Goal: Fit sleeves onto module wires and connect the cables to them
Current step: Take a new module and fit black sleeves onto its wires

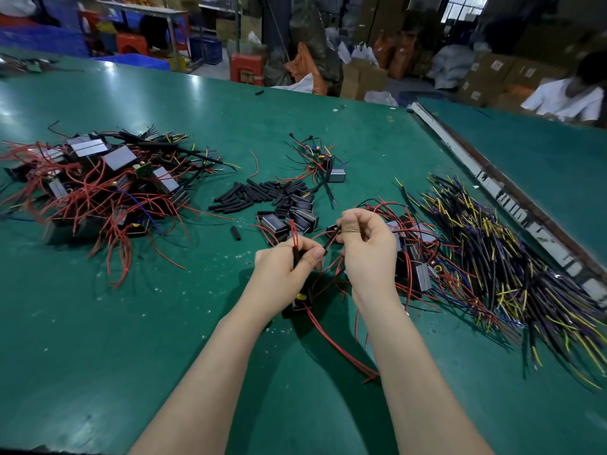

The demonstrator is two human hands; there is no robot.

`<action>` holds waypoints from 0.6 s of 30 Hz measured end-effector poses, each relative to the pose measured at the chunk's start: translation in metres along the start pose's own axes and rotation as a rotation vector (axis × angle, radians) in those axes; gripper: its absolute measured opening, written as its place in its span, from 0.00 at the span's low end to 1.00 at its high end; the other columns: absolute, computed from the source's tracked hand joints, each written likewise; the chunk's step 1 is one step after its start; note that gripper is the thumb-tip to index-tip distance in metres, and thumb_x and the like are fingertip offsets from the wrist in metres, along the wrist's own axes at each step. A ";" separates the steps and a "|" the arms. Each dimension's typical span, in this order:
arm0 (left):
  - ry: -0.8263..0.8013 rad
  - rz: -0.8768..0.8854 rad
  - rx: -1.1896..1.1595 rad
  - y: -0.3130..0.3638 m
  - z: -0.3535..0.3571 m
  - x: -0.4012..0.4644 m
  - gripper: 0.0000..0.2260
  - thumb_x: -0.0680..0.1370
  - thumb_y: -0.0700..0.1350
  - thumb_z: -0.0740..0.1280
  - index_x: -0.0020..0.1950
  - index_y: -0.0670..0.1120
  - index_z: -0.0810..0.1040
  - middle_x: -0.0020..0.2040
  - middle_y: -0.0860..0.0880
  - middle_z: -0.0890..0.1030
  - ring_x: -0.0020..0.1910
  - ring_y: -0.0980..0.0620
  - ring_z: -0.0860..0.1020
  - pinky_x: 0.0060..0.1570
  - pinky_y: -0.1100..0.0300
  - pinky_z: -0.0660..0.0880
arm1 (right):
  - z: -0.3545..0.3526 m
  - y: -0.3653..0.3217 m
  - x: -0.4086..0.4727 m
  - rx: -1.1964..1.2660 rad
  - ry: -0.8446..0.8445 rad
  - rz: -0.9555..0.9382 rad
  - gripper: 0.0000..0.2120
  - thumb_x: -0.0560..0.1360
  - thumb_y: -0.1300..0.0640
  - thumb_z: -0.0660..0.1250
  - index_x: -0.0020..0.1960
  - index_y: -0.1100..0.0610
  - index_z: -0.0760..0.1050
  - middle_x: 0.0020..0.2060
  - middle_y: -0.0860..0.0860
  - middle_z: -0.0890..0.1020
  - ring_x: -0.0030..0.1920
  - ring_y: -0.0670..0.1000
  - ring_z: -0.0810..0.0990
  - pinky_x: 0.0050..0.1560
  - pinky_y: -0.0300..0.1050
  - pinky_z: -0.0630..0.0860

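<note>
A black sleeve (296,256) over red wires (293,233) is clamped in the left hand (285,267); a cable (331,239) is pinched by the right hand (368,244); heaps of modules (412,254) remain unfitted.

A green worktable (131,323) fills the foreground — beyond it, stacked cardboard boxes (492,70), red plastic stools (247,68) and blue crates (210,49) crowd a dim workshop; a window (463,6) glows far back.

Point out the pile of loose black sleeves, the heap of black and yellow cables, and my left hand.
Black sleeves (259,192), head view, middle of the pile.
Cables (492,254), head view, middle of the heap.
Left hand (285,264), head view, back of the hand.
</note>
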State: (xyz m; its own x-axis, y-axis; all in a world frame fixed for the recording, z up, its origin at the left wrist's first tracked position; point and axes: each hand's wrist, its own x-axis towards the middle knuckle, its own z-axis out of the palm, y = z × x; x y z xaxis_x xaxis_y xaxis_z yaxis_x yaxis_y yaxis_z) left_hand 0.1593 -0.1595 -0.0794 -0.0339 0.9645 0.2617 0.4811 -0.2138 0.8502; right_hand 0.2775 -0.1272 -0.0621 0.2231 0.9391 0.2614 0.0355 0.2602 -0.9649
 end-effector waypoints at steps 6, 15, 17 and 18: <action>-0.017 0.007 -0.083 -0.004 -0.002 0.001 0.10 0.79 0.47 0.64 0.39 0.56 0.76 0.33 0.63 0.79 0.39 0.64 0.76 0.58 0.52 0.72 | -0.002 -0.004 0.001 0.038 -0.038 0.041 0.06 0.79 0.57 0.63 0.45 0.50 0.75 0.37 0.45 0.80 0.30 0.38 0.75 0.34 0.35 0.72; 0.001 -0.003 -0.097 -0.009 -0.002 0.001 0.09 0.79 0.46 0.65 0.40 0.58 0.76 0.34 0.58 0.81 0.40 0.55 0.78 0.50 0.56 0.74 | -0.016 -0.009 0.007 0.078 -0.304 0.143 0.08 0.80 0.52 0.62 0.48 0.50 0.79 0.37 0.43 0.83 0.36 0.41 0.78 0.33 0.32 0.72; 0.003 0.003 -0.092 -0.009 -0.003 0.001 0.09 0.79 0.46 0.65 0.40 0.57 0.76 0.36 0.55 0.81 0.41 0.52 0.79 0.50 0.55 0.74 | -0.016 -0.010 0.006 0.037 -0.339 0.105 0.07 0.79 0.55 0.63 0.45 0.51 0.79 0.35 0.42 0.83 0.35 0.40 0.78 0.33 0.31 0.71; -0.003 0.003 -0.090 -0.009 -0.004 0.001 0.09 0.79 0.46 0.65 0.40 0.57 0.76 0.36 0.55 0.81 0.41 0.52 0.79 0.50 0.55 0.74 | -0.016 -0.010 0.006 0.015 -0.320 0.087 0.07 0.79 0.56 0.64 0.44 0.51 0.78 0.34 0.43 0.82 0.35 0.39 0.78 0.33 0.31 0.71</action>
State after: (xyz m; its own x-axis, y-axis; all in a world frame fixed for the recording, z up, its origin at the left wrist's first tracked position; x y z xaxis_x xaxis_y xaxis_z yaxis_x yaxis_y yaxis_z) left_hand 0.1518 -0.1569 -0.0852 -0.0299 0.9642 0.2636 0.4003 -0.2301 0.8870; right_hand 0.2942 -0.1282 -0.0517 -0.0925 0.9803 0.1746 0.0150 0.1767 -0.9842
